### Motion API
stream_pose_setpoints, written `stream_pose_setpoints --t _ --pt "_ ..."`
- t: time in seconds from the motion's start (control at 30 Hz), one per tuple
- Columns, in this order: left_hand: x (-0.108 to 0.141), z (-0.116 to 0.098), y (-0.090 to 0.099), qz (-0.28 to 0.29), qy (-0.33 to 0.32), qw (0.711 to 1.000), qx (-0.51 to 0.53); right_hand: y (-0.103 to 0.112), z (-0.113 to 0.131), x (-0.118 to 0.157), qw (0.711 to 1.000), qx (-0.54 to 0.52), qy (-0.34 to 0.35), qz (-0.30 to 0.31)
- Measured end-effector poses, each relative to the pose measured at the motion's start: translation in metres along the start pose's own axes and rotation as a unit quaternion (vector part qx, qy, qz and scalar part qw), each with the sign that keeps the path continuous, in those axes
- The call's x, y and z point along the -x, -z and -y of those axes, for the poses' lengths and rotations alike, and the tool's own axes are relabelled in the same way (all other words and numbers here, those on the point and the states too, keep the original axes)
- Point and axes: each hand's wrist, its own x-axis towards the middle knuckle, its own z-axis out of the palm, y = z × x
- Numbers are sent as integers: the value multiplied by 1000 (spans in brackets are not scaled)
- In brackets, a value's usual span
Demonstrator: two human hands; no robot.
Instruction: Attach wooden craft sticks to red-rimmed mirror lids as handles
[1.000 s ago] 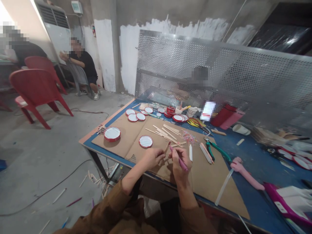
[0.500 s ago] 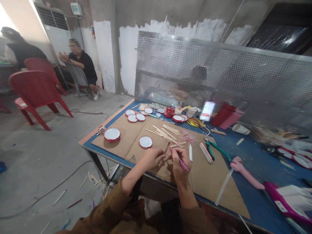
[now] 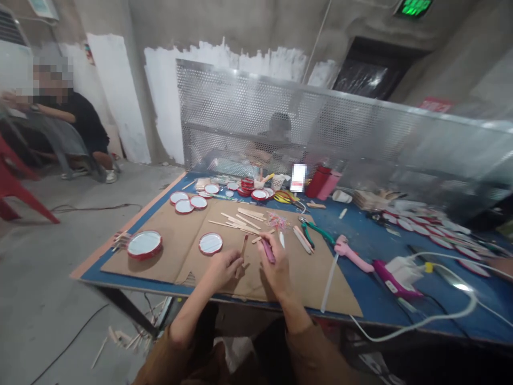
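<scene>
My left hand [image 3: 224,270] is closed on a craft stick [image 3: 244,247], which stands up from the fingers with a reddish-brown upper end. Just to its right, my right hand [image 3: 277,270] grips a purple marker [image 3: 267,250]. Marker and stick are apart. Beyond the hands, pale craft sticks [image 3: 236,220] lie loose on a cardboard sheet [image 3: 188,230]. A red-rimmed round disc [image 3: 210,244] with a white face is left of my left hand. Farther left lies a thicker red-rimmed disc [image 3: 145,244] with sticks projecting from its side.
Small coloured pieces [image 3: 278,220], green-handled pliers [image 3: 320,231] and a pink glue gun [image 3: 352,254] lie to the right. A purple power strip [image 3: 395,280] trails a white cable. Behind are a lit phone [image 3: 298,178], a red bottle [image 3: 318,182] and a perforated metal screen [image 3: 240,107]. A person [image 3: 84,117] sits far left.
The view has swung to the right, showing more of the table's right side. My right hand has drawn the marker away from the stick, and the gap between them is wider.
</scene>
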Motion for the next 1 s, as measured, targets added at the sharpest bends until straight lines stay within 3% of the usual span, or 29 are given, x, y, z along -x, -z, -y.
stream_pose_setpoints --t 0.1,0.2,0.27,0.37,0.57,0.77,0.9,0.93,1.0 --pt "0 1 0 7 3 1000 14 34 -11 -17 978 188 24 83" --pt "1 3 -1 20 11 999 34 65 -27 -31 916 370 1 156" --pt "0 5 -1 24 12 999 43 79 -41 -38 891 412 -8 188" --pt "-1 7 -3 20 10 999 49 86 -62 -47 875 434 -17 212" --pt "0 6 -5 9 8 998 54 77 -91 -60 850 480 -94 195" --pt "-1 8 -7 3 -1 998 66 73 -97 -69 855 454 -155 197" --pt "-2 8 -8 -11 -1 998 54 76 -91 -69 871 427 -186 155" --pt "-2 8 -8 -14 0 999 50 76 -87 -67 881 412 -187 138" --pt "-2 6 -7 -18 4 999 45 73 -72 -61 938 297 -168 63"
